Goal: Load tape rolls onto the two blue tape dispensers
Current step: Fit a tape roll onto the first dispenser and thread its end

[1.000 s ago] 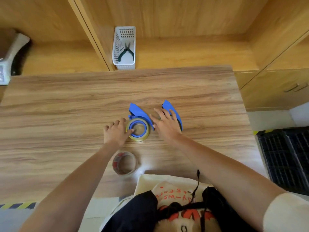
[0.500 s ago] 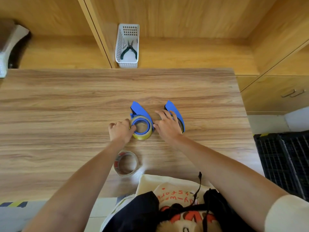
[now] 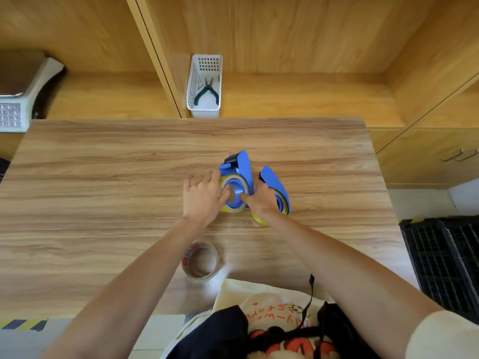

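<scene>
Tape dispensers, both blue, stood mid-table as my left hand [image 3: 201, 196] and right hand [image 3: 261, 200] pinched the yellow tape roll [image 3: 233, 194] on the left dispenser [image 3: 239, 167], thumbs pressed into its core. Just beside it sat the right dispenser [image 3: 276, 189]; a clear tape roll [image 3: 201, 262] lay nearer me on the wooden table [image 3: 103, 190].

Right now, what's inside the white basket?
In the basket lie pliers with dark handles and a few thin metal bits. Its near wall hides whatever sits at the bottom front.
</scene>
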The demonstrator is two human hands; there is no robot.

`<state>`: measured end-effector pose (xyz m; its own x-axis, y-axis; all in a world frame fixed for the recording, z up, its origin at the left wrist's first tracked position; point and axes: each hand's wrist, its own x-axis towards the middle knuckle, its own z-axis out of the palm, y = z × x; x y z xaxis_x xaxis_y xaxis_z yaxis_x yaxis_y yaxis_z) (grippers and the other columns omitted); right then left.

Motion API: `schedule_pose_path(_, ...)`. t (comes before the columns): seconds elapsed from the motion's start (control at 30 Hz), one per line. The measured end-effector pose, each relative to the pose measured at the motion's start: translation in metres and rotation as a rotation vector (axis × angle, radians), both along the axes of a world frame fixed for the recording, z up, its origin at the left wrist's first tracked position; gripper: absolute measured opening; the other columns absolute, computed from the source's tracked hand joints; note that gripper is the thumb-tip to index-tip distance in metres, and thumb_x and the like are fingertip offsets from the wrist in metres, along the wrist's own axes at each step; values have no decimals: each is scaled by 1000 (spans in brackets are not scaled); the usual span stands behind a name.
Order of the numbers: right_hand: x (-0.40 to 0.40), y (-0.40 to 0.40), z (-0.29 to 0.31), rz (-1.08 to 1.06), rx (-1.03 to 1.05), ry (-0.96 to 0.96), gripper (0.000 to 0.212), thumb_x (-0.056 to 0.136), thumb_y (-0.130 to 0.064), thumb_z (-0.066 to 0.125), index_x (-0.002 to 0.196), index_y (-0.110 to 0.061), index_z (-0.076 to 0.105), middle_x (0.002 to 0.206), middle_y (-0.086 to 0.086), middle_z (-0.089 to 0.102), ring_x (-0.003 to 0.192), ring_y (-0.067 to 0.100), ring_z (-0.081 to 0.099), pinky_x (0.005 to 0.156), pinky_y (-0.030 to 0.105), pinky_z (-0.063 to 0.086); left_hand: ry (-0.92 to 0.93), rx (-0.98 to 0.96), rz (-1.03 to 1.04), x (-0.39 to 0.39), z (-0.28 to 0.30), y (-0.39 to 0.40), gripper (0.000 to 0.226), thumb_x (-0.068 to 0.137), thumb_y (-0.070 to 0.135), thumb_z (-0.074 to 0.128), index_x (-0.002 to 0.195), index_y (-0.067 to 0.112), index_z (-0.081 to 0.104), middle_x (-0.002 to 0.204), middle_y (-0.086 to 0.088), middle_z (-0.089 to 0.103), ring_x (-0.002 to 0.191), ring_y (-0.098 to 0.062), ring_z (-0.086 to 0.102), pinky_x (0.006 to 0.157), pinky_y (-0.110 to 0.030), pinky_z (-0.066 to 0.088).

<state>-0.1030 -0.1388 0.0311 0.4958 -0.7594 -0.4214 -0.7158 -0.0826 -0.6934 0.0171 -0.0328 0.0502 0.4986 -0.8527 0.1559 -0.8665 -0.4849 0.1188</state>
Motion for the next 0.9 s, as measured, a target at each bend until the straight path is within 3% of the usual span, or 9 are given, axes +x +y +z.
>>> schedule_pose_path(0.07, -4, -5, 2, -102, 72, -36, 30, 84, -23, 69, 72, -18, 42, 66, -4, 46, 61, 14, 51, 52, 28, 42, 57, -58, -16, -8, 8, -4, 49, 88, 54, 41, 103, 12, 62, 87, -4, 70, 81, -31, 66, 91, -45, 44)
schedule_pose_path(0.1, -6, -7, 2, -155, 131, -71, 39, 84, -21, 70, 67, -19, 35, 64, -3, 42, 60, 14, 49, 54, 30, 47, 141, -117, -18, -10, 11, -4, 50, 90, 56, 40, 106, 15, 63, 95, -1, 68, 86, -27, 64, 92, -44, 43)
schedule_pose_path(0.17, -13, -13, -1, -247, 286, -187, 47, 84, -18, 72, 66, -17, 29, 70, 7, 46, 72, 21, 59, 66, 37, 60, 504, -252, -19, -11, 19, -2, 45, 93, 54, 40, 116, 22, 61, 106, 4, 60, 96, -18, 60, 92, -39, 44)
schedule_pose_path(0.27, -17, -17, 3, -283, 452, -330, 45, 86, -16, 72, 68, -16, 30, 87, 18, 51, 87, 27, 64, 61, 23, 60, 1016, -435, 58, -8, 21, 0, 47, 91, 44, 57, 131, 22, 49, 122, 2, 51, 109, -12, 55, 94, -28, 46)
schedule_pose_path(0.37, -19, -19, 8, -295, 513, -408, 41, 88, -15, 69, 68, -16, 33, 84, 13, 50, 79, 20, 62, 63, 20, 59, 1319, -345, 94, -8, 19, 3, 70, 76, 35, 79, 132, 18, 41, 126, -3, 57, 107, -6, 60, 86, -18, 49)
schedule_pose_path(0.43, -22, -19, 10, -263, 533, -432, 36, 89, -16, 67, 73, -15, 36, 81, 7, 53, 77, 15, 63, 65, 20, 58, 1416, -229, 25, -10, 19, 7, 65, 73, 25, 83, 129, 16, 51, 121, -4, 67, 107, -8, 65, 92, -25, 50)
schedule_pose_path(0.53, -26, -20, 11, -177, 559, -433, 27, 89, -16, 68, 88, -14, 41, 86, 9, 54, 78, 11, 65, 65, 20, 58, 1485, -206, -47, -12, 22, 9, 54, 77, 16, 81, 127, 15, 61, 122, -2, 71, 116, -12, 63, 106, -35, 45)
schedule_pose_path(0.77, -45, -12, 20, -70, 690, -414, 13, 93, -15, 62, 100, -13, 51, 83, 3, 60, 60, -1, 66, 64, 16, 56, 1643, -187, -106, -23, 31, 7, 49, 77, 25, 77, 124, 22, 67, 128, -1, 67, 124, -18, 58, 112, -42, 37)
schedule_pose_path(0.9, -46, -8, 31, -18, 677, -368, 34, 94, -17, 60, 128, -12, 55, 91, 6, 64, 72, 12, 67, 66, 19, 59, 1635, -132, -128, -25, 33, 7, 53, 76, 25, 78, 126, 17, 65, 128, -8, 67, 121, -25, 60, 110, -48, 40)
